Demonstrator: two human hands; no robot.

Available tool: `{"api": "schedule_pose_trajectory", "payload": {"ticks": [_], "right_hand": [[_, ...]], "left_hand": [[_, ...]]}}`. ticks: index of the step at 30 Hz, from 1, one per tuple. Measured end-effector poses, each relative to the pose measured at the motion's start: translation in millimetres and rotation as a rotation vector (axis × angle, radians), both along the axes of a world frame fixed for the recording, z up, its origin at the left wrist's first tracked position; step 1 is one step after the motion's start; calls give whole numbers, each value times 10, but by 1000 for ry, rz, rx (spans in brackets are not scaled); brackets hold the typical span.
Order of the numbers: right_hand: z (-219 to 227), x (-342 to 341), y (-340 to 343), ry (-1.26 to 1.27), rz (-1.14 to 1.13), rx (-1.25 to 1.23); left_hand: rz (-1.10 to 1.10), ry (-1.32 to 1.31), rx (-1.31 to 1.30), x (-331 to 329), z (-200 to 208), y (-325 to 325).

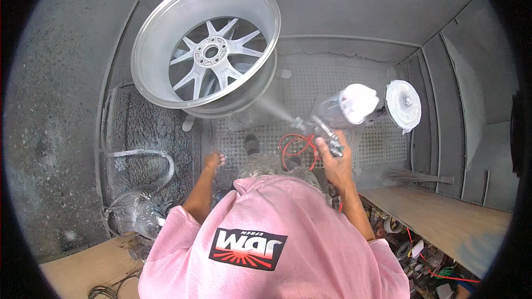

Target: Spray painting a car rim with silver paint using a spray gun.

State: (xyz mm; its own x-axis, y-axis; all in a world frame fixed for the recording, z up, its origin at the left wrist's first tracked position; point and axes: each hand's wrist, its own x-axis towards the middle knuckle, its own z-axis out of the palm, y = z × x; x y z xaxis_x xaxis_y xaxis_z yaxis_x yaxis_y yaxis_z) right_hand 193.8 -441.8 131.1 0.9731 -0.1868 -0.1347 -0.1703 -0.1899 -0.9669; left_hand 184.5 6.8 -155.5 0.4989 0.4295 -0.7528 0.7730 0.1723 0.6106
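My right hand [336, 166] is wrapped round the handle of a spray gun [320, 128], which has a cup with a white-coated top [359, 103] on it. From the nozzle a pale mist fans out toward the lower right edge of a silver-white alloy wheel [220, 62]. The wheel is up at the far left, tilted with its hub and split spokes showing; what supports it is hidden. Closer to me, my left hand [214, 160] hangs apart from the wheel, its fingers curled in with nothing visible in them.
A red hose [299, 145] loops over the perforated floor panel [371, 144]. A white-coated disc [403, 105] and a brush-like broom [418, 176] are on the right. Bent metal tubing [160, 158] stands at left. A wooden board [426, 216] borders clutter at lower right.
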Motion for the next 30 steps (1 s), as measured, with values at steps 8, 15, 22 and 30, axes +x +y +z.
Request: {"api": "schedule_pose_trajectory", "payload": {"ticks": [8, 15, 22, 30], "right_hand": [[-190, -118, 158, -50, 242, -9], [-420, -64, 175, -90, 241, -6], [-339, -13, 169, -141, 17, -153], [-399, 73, 7, -108, -110, -108]], "left_hand": [[-517, -227, -94, 150, 882, -1423], [-766, -599, 355, 464, 2341, -2347], [-935, -801, 621, 416, 2760, -2615], [-903, -982, 419, 683, 2746, -2547]]}}
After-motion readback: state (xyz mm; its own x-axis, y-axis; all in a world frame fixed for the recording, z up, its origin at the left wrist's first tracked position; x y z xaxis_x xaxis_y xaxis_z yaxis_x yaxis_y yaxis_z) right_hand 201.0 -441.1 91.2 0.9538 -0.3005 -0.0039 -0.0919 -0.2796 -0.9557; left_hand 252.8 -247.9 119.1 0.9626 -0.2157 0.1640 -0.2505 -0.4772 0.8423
